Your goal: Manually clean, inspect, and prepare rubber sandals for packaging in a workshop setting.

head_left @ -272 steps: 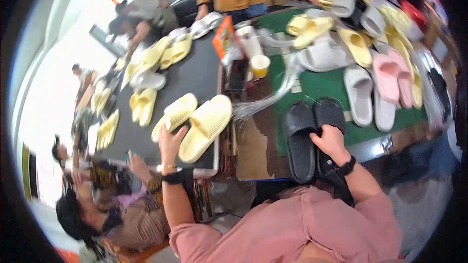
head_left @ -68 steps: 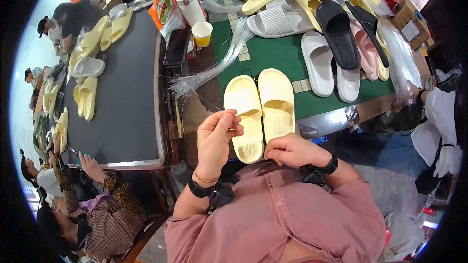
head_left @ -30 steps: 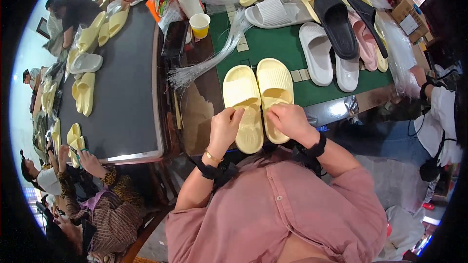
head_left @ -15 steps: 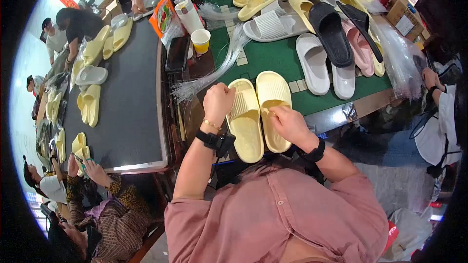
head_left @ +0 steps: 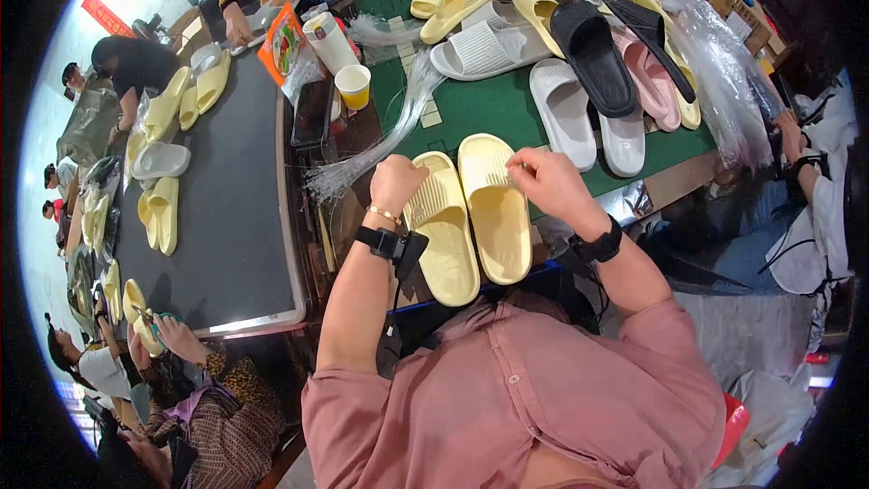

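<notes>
A pair of pale yellow slippers (head_left: 475, 217) lies side by side on the table edge in front of me, soles up toward me. My left hand (head_left: 396, 183) is closed into a fist at the left slipper's upper edge, beside a bundle of clear plastic strands (head_left: 380, 147). My right hand (head_left: 546, 183) rests on the right slipper's upper part with thumb and fingers pinched; whether something thin sits between them is too small to tell. Both wrists carry black bands.
The green table (head_left: 471, 104) holds white (head_left: 566, 109), black (head_left: 593, 54), pink (head_left: 652, 77) and yellow slippers, a paper cup (head_left: 353, 86) and clear bags (head_left: 724, 81). A dark conveyor (head_left: 222, 208) with yellow slippers runs at left, with other people around it and at right.
Both hands moved from the slippers' near ends up to their far ends. Earlier a black pair lay before me; now the yellow pair does.
</notes>
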Motion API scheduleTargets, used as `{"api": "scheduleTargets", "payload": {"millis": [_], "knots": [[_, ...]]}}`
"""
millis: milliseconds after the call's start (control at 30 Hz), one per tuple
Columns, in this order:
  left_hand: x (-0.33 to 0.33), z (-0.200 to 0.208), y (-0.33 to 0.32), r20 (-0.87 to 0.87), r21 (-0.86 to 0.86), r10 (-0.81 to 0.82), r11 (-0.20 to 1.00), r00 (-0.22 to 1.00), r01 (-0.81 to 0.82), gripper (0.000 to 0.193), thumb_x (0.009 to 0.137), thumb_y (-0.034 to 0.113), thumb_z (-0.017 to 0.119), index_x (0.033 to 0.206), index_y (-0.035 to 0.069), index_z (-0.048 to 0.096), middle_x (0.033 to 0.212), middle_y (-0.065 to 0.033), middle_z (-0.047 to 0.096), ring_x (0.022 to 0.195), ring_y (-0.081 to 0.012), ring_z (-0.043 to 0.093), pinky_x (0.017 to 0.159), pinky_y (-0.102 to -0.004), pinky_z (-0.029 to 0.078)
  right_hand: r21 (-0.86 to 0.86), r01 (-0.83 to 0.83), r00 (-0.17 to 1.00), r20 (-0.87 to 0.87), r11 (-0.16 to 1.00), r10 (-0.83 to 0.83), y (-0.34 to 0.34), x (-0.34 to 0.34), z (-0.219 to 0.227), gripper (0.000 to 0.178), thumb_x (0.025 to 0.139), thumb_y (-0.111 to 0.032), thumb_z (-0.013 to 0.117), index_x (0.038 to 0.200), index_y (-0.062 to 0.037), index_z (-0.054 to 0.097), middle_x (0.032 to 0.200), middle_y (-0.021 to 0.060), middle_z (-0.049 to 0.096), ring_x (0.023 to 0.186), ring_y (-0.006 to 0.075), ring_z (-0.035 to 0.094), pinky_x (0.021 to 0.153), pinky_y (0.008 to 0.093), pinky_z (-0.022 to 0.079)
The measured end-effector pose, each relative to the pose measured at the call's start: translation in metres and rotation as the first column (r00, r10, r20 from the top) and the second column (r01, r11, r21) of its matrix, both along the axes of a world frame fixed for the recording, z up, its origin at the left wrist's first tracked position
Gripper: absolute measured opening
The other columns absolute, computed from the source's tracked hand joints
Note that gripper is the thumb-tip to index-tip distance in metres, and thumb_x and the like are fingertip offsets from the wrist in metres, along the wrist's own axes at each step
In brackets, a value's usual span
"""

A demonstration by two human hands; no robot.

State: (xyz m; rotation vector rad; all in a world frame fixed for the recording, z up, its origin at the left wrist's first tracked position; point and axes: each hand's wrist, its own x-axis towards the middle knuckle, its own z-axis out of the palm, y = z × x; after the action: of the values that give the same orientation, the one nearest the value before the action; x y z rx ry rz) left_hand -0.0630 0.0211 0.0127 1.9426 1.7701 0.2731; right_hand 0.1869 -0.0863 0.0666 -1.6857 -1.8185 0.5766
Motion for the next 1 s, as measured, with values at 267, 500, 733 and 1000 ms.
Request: {"api": "scheduleTargets", "payload": {"millis": [267,500,733,1000], "knots": [[-0.002,-0.004,0.003,0.041,0.039,-0.001,0.999,0.999,-0.001,0.028,0.072,0.027,0.067,0.083,0.003,0.073,0.086,-0.0219,0.068,0.085,-0.0372,0.067,0.077,-0.0424,0.054,-0.268,-0.152,0.985,0.037,0.951,0.168,-0.053,-0.018,-0.017,0.027,0.085,-0.029,0.058,0.099,-0.0071,0.067,0.082,0.0189,0.068,0.079,0.0377,0.065,0.072,0.0466,0.052],[-0.014,0.013,0.002,0.035,0.142,0.094,0.985,0.995,-0.098,0.032,0.076,0.032,0.066,0.083,0.001,0.07,0.085,-0.0233,0.068,0.084,-0.0389,0.066,0.076,-0.0442,0.053,-0.171,-0.167,0.978,0.092,0.971,0.185,-0.061,-0.027,-0.039,0.027,0.085,-0.024,0.058,0.095,-0.0001,0.065,0.085,0.0218,0.064,0.082,0.0399,0.063,0.074,0.0484,0.051],[-0.021,0.014,-0.005,-0.04,0.05,0.088,0.995,0.995,-0.086,0.037,0.076,0.035,0.067,0.084,-0.001,0.071,0.085,-0.0238,0.068,0.085,-0.0391,0.066,0.076,-0.0441,0.053,-0.148,-0.128,0.989,0.053,0.981,0.137,-0.058,-0.035,-0.04,0.025,0.084,-0.02,0.06,0.096,0.0019,0.063,0.092,0.0228,0.061,0.088,0.0398,0.06,0.078,0.0467,0.049],[-0.014,0.017,-0.011,-0.001,0.242,0.029,0.97,1.0,-0.028,0.032,0.077,0.033,0.069,0.078,0.0,0.069,0.074,-0.0202,0.066,0.071,-0.0362,0.066,0.066,-0.0435,0.052,-0.109,-0.119,0.991,0.042,0.987,0.124,-0.056,-0.032,-0.05,0.029,0.083,-0.019,0.061,0.102,0.0026,0.063,0.091,0.02,0.062,0.086,0.0372,0.061,0.077,0.0436,0.049]]}}
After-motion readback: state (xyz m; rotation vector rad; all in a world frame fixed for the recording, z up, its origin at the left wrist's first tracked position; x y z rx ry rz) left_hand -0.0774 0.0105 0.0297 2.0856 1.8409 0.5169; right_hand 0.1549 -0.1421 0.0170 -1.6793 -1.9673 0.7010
